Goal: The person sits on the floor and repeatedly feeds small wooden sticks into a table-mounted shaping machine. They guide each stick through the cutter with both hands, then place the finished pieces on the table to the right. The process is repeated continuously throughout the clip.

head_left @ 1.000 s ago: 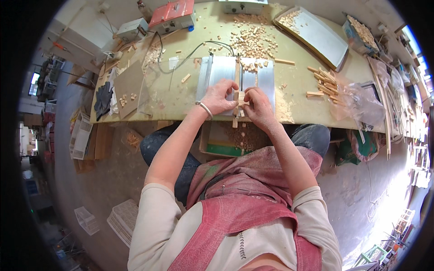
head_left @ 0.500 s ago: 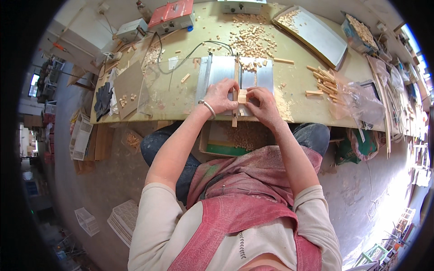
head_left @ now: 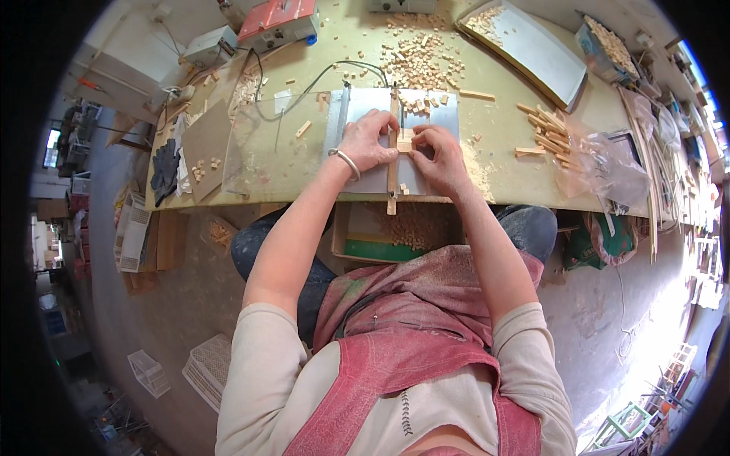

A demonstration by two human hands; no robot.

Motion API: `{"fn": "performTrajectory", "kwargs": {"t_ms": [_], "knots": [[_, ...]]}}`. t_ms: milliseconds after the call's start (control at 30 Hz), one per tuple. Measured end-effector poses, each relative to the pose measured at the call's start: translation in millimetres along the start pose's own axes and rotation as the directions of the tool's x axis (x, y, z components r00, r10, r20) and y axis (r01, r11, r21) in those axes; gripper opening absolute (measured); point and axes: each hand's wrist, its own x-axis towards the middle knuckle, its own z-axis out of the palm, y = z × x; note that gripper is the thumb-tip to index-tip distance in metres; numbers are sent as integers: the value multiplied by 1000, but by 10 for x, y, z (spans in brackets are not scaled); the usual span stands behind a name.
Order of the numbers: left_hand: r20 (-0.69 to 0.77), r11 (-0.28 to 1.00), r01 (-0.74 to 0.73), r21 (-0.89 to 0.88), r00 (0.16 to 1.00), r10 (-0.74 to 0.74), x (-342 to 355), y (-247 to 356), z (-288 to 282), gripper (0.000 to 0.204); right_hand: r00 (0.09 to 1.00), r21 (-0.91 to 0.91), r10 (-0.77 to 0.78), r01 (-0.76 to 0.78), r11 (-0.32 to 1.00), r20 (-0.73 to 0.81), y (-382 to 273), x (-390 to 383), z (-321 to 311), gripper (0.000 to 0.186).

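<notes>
Pressing a small wood block (head_left: 404, 142) against the upright wood strip (head_left: 393, 163) near the desk's (head_left: 304, 171) front edge, you are pinching it with your right hand (head_left: 439, 156); your left hand (head_left: 366, 142) is steadying the strip. Next seems to be sliding it steadily.
</notes>
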Motion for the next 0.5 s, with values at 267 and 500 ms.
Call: {"fn": "performTrajectory", "kwargs": {"t_ms": [267, 500], "knots": [[6, 1000, 16, 16, 1000, -16, 180, -73, -41, 46, 1000, 0, 1, -1, 1000, -6, 82, 164, 4, 16], [39, 998, 22, 65, 999, -25, 224, -61, -65, 47, 1000, -82, -16, 18, 996, 22, 96, 269, -34, 16]]}}
